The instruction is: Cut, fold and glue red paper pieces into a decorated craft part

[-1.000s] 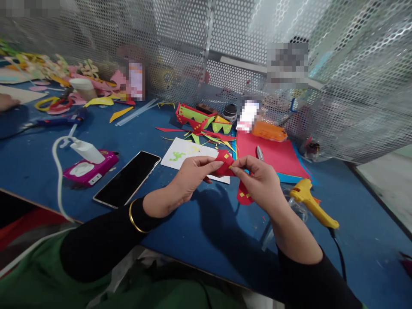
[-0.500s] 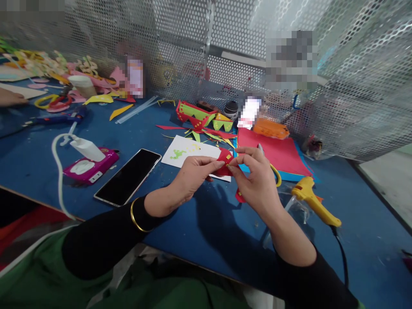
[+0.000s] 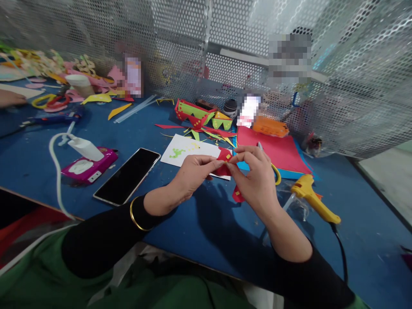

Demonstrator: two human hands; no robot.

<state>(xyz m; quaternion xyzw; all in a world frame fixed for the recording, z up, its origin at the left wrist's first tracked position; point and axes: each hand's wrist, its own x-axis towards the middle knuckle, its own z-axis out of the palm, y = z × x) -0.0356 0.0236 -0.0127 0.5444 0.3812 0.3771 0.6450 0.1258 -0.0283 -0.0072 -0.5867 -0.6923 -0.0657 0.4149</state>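
Note:
Between my hands is a red paper piece (image 3: 224, 154) with small yellow squares on it; a lower part of it shows beneath my right palm. My left hand (image 3: 193, 178) pinches its left side between thumb and fingers. With thumb and forefinger pressed together on the paper near a yellow square, my right hand (image 3: 255, 178) covers part of it. A white card (image 3: 180, 150) bearing small green and yellow paper bits lies just beyond my hands. Scissors with a yellow handle (image 3: 276, 174) lie partly hidden behind my right hand.
Right of my hands rests a yellow glue gun (image 3: 310, 199). Red paper sheets (image 3: 270, 148) lie behind. On the left are a black phone (image 3: 127, 176), a magenta power strip (image 3: 92, 165) and a blue glue gun (image 3: 58, 118). Red-green paper shapes (image 3: 195, 113) stand near the mesh partition. Another person's hand (image 3: 11, 98) is far left.
Both hands stay almost in place on the red paper. My right fingertips have shifted slightly toward the left thumb. The view has moved a little.

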